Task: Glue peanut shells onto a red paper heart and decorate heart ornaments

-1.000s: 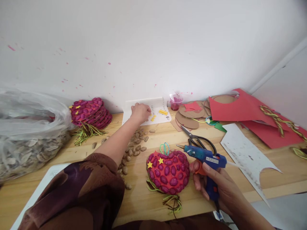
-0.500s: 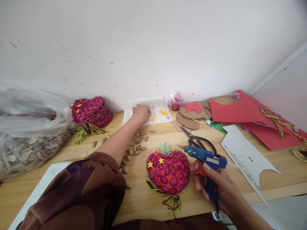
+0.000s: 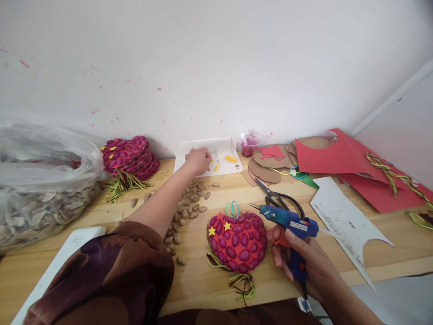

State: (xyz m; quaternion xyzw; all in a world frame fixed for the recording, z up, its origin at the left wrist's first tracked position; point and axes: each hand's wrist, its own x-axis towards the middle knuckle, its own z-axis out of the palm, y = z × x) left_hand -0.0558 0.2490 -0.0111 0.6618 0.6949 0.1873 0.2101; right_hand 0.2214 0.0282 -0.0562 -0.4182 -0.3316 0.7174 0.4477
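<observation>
My right hand [image 3: 306, 262] is closed round a blue hot glue gun [image 3: 291, 225], nozzle pointing left just above a red heart ornament [image 3: 237, 241] covered in magenta seeds with two yellow stars. My left hand [image 3: 198, 160] reaches far across the table, fingers pinched on a white paper sheet [image 3: 219, 155] that carries small yellow cut-outs [image 3: 230, 159]. What the fingertips hold is too small to make out. A trail of loose brown seeds [image 3: 189, 207] lies under my left forearm.
A stack of finished heart ornaments [image 3: 130, 155] sits against the wall. A plastic bag of seeds [image 3: 37, 189] is at left. Black scissors [image 3: 279, 196], cardboard cut-outs [image 3: 267, 164], red paper [image 3: 341, 155], a pink cup [image 3: 248, 144] and white paper [image 3: 345, 221] crowd the right.
My left hand has shifted slightly on the white sheet and pinched its fingers together. The right hand with the glue gun has stayed put.
</observation>
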